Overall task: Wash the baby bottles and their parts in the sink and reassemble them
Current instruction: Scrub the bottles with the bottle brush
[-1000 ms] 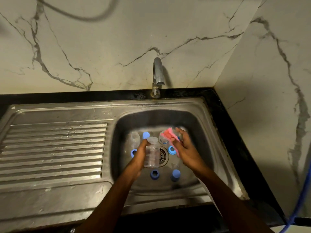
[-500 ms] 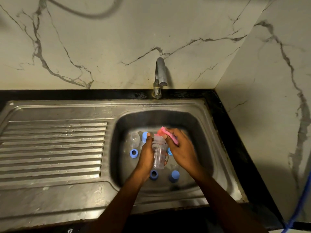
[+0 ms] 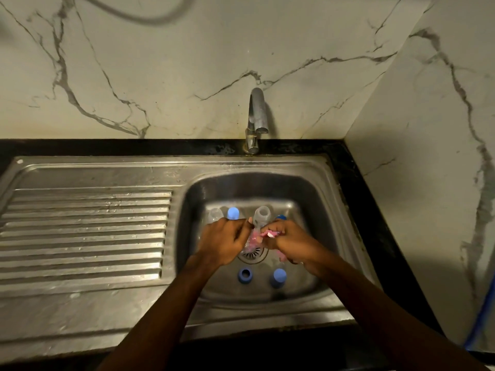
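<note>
Over the drain of the steel sink [image 3: 316, 183], my left hand [image 3: 222, 241] grips a clear baby bottle [image 3: 260, 218] whose open neck points toward the tap. My right hand [image 3: 289, 241] holds a pink sponge [image 3: 269, 233] pressed against the bottle's side. The bottle's lower body is hidden between both hands. On the basin floor lie a blue ring [image 3: 244, 275], a blue cap [image 3: 279, 276], another blue cap [image 3: 233, 212] and a clear teat [image 3: 215, 215]. A blue piece [image 3: 280, 217] shows behind my right hand.
A chrome tap [image 3: 255, 121] stands at the back of the basin, with no water visibly running. A ribbed draining board [image 3: 85, 231] lies to the left. Marble walls close the back and right side. A blue hose [image 3: 482, 322] hangs at the far right.
Both hands came together over the drain. The bottle tilted so its neck points away from me, and the sponge moved from the bottle's top down onto its side.
</note>
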